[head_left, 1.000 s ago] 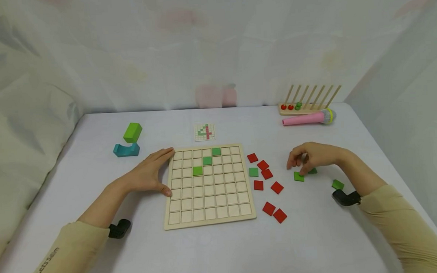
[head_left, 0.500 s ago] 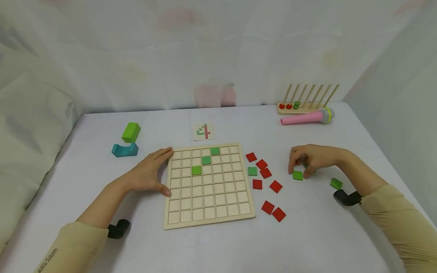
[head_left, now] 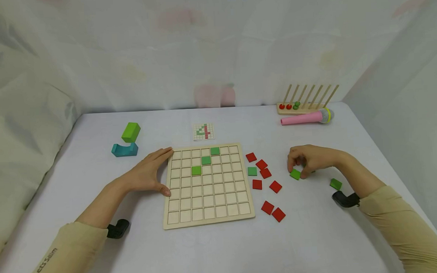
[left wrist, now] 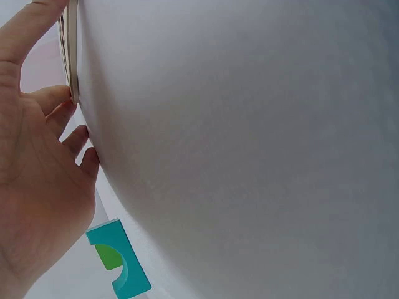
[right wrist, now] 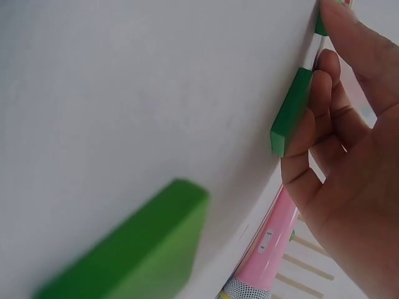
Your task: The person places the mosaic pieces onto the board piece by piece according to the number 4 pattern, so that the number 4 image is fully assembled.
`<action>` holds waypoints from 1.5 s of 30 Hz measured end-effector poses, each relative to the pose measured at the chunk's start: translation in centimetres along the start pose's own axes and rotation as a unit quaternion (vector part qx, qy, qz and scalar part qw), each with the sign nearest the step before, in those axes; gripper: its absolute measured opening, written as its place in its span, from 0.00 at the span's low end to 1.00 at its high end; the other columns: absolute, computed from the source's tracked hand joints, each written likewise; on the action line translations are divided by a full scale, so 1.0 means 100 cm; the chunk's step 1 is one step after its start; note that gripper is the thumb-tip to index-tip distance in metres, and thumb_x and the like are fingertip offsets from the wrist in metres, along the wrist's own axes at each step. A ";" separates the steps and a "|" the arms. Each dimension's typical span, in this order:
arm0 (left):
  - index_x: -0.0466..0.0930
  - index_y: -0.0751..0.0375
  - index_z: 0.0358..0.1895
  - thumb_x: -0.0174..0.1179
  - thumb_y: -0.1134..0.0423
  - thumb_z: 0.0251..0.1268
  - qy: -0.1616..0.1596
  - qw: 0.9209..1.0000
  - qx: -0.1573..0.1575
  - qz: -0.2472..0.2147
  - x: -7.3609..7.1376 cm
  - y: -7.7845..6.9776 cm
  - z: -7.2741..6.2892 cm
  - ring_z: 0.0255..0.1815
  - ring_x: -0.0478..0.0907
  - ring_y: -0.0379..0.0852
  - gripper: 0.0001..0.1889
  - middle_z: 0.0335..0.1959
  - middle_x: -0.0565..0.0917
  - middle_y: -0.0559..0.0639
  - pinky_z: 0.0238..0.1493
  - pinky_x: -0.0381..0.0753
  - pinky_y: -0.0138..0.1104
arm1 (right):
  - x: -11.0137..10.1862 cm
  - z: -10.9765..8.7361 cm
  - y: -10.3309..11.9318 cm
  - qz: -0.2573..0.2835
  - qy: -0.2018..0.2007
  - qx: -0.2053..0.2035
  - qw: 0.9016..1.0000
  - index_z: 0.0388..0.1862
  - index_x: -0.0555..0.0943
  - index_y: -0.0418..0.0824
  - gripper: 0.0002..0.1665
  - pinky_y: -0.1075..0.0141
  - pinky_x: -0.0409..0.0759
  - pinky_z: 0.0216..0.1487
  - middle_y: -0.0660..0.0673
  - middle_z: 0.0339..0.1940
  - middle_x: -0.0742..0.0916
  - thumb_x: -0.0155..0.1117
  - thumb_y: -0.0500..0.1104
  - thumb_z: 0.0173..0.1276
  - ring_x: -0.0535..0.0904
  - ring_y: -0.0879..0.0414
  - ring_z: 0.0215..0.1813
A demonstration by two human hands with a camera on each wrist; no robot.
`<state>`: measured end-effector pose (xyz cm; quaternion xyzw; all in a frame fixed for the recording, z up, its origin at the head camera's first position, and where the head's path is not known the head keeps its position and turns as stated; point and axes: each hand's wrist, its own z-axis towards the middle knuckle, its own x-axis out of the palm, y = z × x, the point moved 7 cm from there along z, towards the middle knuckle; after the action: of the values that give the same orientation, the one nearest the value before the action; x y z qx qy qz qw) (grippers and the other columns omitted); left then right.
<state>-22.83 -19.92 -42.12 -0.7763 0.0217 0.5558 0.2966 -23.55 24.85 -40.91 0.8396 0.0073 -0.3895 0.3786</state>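
Observation:
My left hand (head_left: 141,175) rests along the left edge of a wooden grid board (head_left: 208,190), thumb low on the edge and fingertips at its upper corner. Three green tiles lie in the board's cells, one of them a lighter green tile (head_left: 196,170). To the board's right, my right hand (head_left: 316,156) pinches a light green square tile (head_left: 295,174) between thumb and fingertip, close over the table. A darker green tile (right wrist: 292,112) lies by the curled fingers in the right wrist view, mostly hidden by the hand from the head camera. Another green tile (head_left: 335,184) lies near the right wrist.
Several red tiles (head_left: 275,186) and one green tile (head_left: 252,171) are scattered right of the board. Behind it lies a pattern card (head_left: 203,132). A pink microphone (head_left: 305,118) and a peg rack (head_left: 301,108) stand back right; green (head_left: 131,132) and teal blocks (head_left: 125,150) back left.
My right thumb and fingers have closed on the light green tile, which has turned and shifted slightly left. The left hand stays at the board's edge.

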 end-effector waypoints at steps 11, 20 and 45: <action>0.49 0.62 0.79 0.78 0.32 0.27 -0.003 1.000 0.005 0.005 0.001 0.001 0.001 0.81 0.45 0.66 0.72 0.82 0.50 0.59 0.77 0.52 0.63 | -0.007 0.003 0.000 -0.004 -0.047 0.022 0.999 0.30 0.78 0.45 0.11 0.69 0.75 0.38 0.50 0.31 0.81 0.74 0.39 0.56 0.76 0.57 0.36; 0.48 0.61 0.79 0.79 0.34 0.28 0.001 1.000 0.000 -0.004 0.001 0.001 0.002 0.82 0.44 0.66 0.72 0.82 0.49 0.58 0.77 0.51 0.64 | -0.017 0.009 0.005 -0.034 -0.074 0.019 0.996 0.31 0.80 0.45 0.06 0.70 0.78 0.38 0.51 0.30 0.83 0.70 0.38 0.61 0.77 0.58 0.35; 0.48 0.59 0.80 0.78 0.33 0.28 0.000 1.000 0.002 -0.004 0.002 0.004 0.001 0.82 0.44 0.66 0.72 0.82 0.49 0.58 0.76 0.51 0.65 | -0.005 0.047 0.084 0.011 -0.178 -0.023 0.984 0.40 0.85 0.47 0.06 0.65 0.80 0.39 0.49 0.36 0.88 0.69 0.40 0.64 0.81 0.56 0.36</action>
<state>-23.01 -20.11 -42.48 -0.7761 0.0200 0.5543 0.3000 -24.34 15.99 -37.17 0.7480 -0.0605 -0.5278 0.3979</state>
